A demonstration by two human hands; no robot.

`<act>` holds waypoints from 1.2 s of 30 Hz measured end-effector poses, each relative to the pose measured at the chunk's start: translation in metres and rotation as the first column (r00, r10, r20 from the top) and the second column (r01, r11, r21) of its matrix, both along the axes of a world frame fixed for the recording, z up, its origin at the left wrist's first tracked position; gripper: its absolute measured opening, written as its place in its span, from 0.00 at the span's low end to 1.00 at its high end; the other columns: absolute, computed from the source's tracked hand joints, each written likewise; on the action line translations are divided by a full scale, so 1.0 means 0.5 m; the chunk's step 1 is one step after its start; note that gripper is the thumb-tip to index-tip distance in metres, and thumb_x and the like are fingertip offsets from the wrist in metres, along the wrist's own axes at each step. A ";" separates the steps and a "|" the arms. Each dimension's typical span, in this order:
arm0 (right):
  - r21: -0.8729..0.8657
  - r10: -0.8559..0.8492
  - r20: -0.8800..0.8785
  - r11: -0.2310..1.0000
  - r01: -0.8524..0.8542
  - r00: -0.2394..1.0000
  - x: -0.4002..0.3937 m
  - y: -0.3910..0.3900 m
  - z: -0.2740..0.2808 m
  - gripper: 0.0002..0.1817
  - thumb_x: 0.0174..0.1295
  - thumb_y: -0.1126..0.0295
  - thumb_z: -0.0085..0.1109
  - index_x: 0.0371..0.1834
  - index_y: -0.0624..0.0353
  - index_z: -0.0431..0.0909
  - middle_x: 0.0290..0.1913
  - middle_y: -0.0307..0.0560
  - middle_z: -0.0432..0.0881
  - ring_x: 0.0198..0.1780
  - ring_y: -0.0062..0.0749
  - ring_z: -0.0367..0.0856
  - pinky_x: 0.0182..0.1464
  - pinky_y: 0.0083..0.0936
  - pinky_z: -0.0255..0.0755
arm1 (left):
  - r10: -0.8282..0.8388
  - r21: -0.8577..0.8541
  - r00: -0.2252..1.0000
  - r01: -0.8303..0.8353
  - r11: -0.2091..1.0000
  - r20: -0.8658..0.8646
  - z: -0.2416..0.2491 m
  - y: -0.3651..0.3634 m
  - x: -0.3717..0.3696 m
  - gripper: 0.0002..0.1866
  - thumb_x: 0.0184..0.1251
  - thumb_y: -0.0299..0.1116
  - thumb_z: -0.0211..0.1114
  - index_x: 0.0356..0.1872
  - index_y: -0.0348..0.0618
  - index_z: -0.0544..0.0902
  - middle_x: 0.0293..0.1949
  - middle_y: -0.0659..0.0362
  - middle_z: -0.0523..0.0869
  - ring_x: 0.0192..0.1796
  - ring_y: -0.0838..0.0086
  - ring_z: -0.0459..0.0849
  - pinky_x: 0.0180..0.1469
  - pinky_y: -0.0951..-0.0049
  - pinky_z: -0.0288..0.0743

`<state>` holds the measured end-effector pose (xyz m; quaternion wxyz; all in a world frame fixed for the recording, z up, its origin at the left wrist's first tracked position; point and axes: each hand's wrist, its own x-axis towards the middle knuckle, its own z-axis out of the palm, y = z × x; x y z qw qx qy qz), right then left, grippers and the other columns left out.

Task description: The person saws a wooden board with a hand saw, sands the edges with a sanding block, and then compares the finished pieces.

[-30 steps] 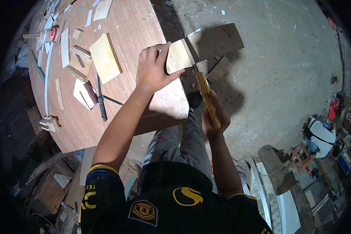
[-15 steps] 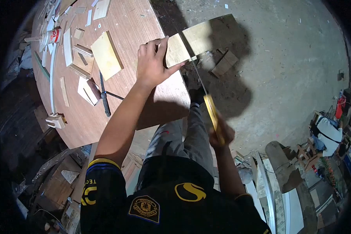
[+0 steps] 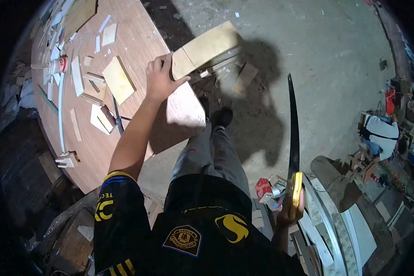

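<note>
My left hand [image 3: 159,79] is closed on the near end of a pale wooden board [image 3: 211,45] at the table's edge. The board juts out over the floor, and a thin dark line crosses it a short way from my fingers. Out to the right, apart from the board, a handsaw [image 3: 294,124] points its dark blade up and away from me. My right hand [image 3: 293,211] is wrapped round its yellow handle, partly hidden behind it.
On the wooden table [image 3: 133,27] lie a pale wood block [image 3: 118,79], a small wooden assembly [image 3: 94,87], a dark tool [image 3: 117,115] and a bottle [image 3: 58,65]. Offcuts [image 3: 245,78] lie on the floor. Another person [image 3: 381,135] is bent over at the far right.
The saw has come off the board and swung right and back with my right hand. My left hand stays on the board; the whole view has shifted somewhat.
</note>
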<state>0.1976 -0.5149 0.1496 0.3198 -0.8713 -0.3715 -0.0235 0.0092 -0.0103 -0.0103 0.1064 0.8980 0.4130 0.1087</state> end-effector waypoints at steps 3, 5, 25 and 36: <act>-0.130 -0.069 -0.144 0.990 0.050 0.987 0.025 0.051 0.011 0.25 0.63 0.75 0.61 0.63 0.75 0.74 0.56 0.62 0.83 0.51 0.40 0.85 0.56 0.34 0.78 | 0.058 -0.060 0.997 -0.061 0.996 -0.050 0.032 -0.005 0.015 0.46 0.48 0.57 0.78 0.65 0.39 0.76 0.56 0.50 0.76 0.58 0.52 0.71 0.64 0.56 0.68; 0.019 -0.116 -0.170 0.993 0.121 0.979 0.036 0.103 0.022 0.22 0.62 0.74 0.63 0.59 0.74 0.79 0.48 0.60 0.87 0.43 0.37 0.87 0.48 0.29 0.80 | 0.093 -0.259 0.996 -0.093 0.961 -0.010 0.071 -0.006 0.017 0.46 0.50 0.58 0.77 0.66 0.35 0.75 0.55 0.46 0.76 0.59 0.50 0.73 0.65 0.55 0.68; 0.236 0.075 -0.461 0.971 0.041 0.884 0.079 0.288 0.070 0.28 0.65 0.76 0.52 0.69 0.74 0.68 0.57 0.57 0.82 0.52 0.32 0.81 0.56 0.27 0.74 | 0.764 -0.863 0.622 0.469 -0.187 0.172 0.235 -0.007 -0.074 0.38 0.69 0.62 0.59 0.66 0.37 0.76 0.53 0.46 0.86 0.49 0.63 0.87 0.51 0.64 0.82; 0.273 0.074 -0.534 0.958 0.089 0.842 0.098 0.329 0.073 0.26 0.66 0.81 0.53 0.70 0.72 0.69 0.47 0.47 0.83 0.34 0.18 0.76 0.36 0.15 0.72 | 0.776 -0.753 0.596 0.602 -0.264 0.205 0.219 -0.002 -0.061 0.47 0.62 0.66 0.63 0.71 0.38 0.69 0.59 0.43 0.82 0.56 0.57 0.85 0.57 0.61 0.81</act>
